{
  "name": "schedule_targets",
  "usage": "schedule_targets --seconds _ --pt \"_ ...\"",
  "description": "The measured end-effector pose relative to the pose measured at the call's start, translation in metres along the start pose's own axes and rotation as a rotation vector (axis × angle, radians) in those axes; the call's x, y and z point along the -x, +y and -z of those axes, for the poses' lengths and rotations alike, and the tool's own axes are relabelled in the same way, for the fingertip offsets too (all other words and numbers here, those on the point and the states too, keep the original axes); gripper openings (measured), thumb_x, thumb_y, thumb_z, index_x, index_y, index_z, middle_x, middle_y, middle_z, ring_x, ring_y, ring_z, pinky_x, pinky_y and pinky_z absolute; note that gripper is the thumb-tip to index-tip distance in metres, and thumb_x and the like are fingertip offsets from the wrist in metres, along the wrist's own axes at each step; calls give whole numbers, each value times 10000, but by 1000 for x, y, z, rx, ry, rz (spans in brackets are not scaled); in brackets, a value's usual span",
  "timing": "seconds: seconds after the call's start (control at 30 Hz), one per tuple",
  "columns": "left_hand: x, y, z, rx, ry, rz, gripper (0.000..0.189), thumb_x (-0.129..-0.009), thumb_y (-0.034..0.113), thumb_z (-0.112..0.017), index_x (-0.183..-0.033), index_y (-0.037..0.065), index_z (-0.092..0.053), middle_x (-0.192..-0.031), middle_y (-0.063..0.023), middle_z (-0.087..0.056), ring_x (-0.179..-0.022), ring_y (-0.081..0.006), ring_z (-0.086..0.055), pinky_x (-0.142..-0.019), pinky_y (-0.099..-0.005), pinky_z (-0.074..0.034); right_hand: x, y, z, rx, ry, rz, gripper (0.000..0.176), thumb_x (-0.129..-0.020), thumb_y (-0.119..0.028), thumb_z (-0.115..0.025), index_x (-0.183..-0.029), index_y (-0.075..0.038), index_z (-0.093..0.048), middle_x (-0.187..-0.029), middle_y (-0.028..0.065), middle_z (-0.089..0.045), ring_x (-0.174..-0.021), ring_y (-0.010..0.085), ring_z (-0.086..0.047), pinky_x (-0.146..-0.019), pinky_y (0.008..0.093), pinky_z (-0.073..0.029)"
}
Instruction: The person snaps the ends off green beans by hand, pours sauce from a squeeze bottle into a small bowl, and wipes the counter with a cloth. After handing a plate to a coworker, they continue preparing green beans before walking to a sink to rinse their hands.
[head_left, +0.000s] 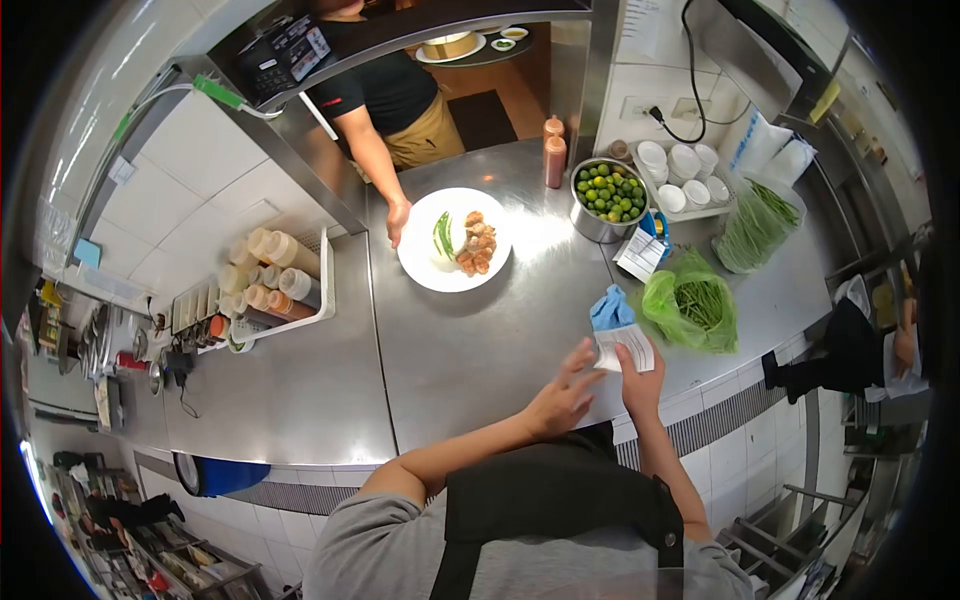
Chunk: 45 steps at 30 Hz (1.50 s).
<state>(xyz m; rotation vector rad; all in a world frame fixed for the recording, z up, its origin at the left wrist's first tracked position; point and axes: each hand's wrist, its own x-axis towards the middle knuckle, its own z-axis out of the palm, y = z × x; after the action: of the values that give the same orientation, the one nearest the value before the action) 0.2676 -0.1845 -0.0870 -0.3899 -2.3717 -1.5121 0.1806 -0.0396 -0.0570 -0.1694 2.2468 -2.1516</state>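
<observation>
And here are the fingers: the right hand [641,380] has a printed paper slip [626,348] pinched, thumb on top, nearer the wearer than the plate and off to its right. The left hand [562,400] is right beside it, fingers loosely spread and slightly blurred; whether a fingertip touches the paper, I can't tell. A blue cloth [611,308] meets the slip's far edge, though whether it's held too is unclear.

It looks like slip-handling at this point, one hand gripping, the other free. For a two-handed hold, those left fingers would need to close on the paper's near edge without creasing it.

Moving out, green bags of beans [698,305] sit right of the plate, with another slip [641,255] by the pot of limes [608,200]. And there's the landmark, the white plate [455,240] of meat and greens, over the steel counter [300,370], another person's hand [398,221] at its left rim. Sauce bottles [554,160] stand beyond it to the right, a bottle basket [328,290] to its left.
</observation>
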Motion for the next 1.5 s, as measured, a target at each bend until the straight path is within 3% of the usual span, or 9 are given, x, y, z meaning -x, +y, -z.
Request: schedule_targets --seconds 0.2,0.27,0.4,0.53,0.77,0.93,1.1,1.37,1.5 --pt "7 -19 12 155 151 199 280 -781 -87 -694 -1036 22 -657 -1361 -224 -479 -1228 -298 -535 -974 -402 -496 -7 1 14 274 -573 -108 189 -796 -92 -722 -934 20 -656 -861 102 -681 -787 181 -633 -724 331 -493" --pt "11 -25 10 610 110 377 236 -808 -113 -662 -1021 -10 -668 -1323 -164 -523 -1158 -234 -583 -935 -347 -518 -10 -2 9 284 -551 -40 212 -802 -98 -727 -966 9 -647 -884 99 -682 -799 177 -633 -729 328 -495" --pt "6 -12 16 727 85 570 324 -838 -134 -597 -1135 -18 -656 -1179 -87 -612 -1077 -152 -601 -892 -288 -516 -15 9 -4 97 -444 -95 321 -823 -107 -736 -1102 -24 -600 -900 63 -662 -746 131 -587 -681 292 -475" --pt "-24 -15 21 508 12 516 419 -819 -46 -605 -1230 24 -641 -1161 -97 -629 -1058 -154 -584 -896 -275 -466 -21 24 -2 112 -209 -104 431 -867 -150 -733 -1236 -56 -530 -829 -5 -581 -693 60 -459 -611 229 -396" --pt "-170 -55 -19 194 201 237 343 -752 85 -758 -1085 36 -694 -1074 -147 -676 -1062 -297 -637 -929 -373 -479 -16 44 47 156 58 -153 367 -927 -165 -667 -1253 -49 -546 -800 1 -551 -735 81 -526 -651 235 -422" --pt "-254 -86 -68 148 387 191 387 -690 47 -800 -1065 41 -706 -1104 -158 -667 -1049 -319 -637 -929 -380 -483 4 39 74 270 124 -191 311 -944 -153 -635 -1218 -23 -568 -765 14 -557 -740 89 -542 -672 235 -425" --pt "-241 -154 -93 103 270 291 490 -642 29 -828 -1110 17 -685 -1113 -158 -663 -1076 -312 -630 -945 -370 -484 30 51 91 234 172 -284 303 -946 -150 -631 -1211 -19 -561 -741 11 -554 -730 86 -541 -681 227 -414" --pt "-201 -133 -42 209 -34 321 1037 -605 127 -900 -1483 163 -349 -1479 -223 -276 -1131 -370 -569 -962 -418 -495 34 64 85 238 75 -237 301 -942 -141 -622 -1217 -35 -559 -781 32 -556 -705 97 -535 -694 243 -431" --pt "-118 -121 -20 -6 44 322 821 -713 59 -820 -1429 162 -433 -1432 -193 -328 -1119 -287 -557 -910 -380 -526 27 44 62 421 35 -159 339 -906 -66 -580 -1244 -35 -566 -846 87 -575 -705 171 -567 -714 291 -464"
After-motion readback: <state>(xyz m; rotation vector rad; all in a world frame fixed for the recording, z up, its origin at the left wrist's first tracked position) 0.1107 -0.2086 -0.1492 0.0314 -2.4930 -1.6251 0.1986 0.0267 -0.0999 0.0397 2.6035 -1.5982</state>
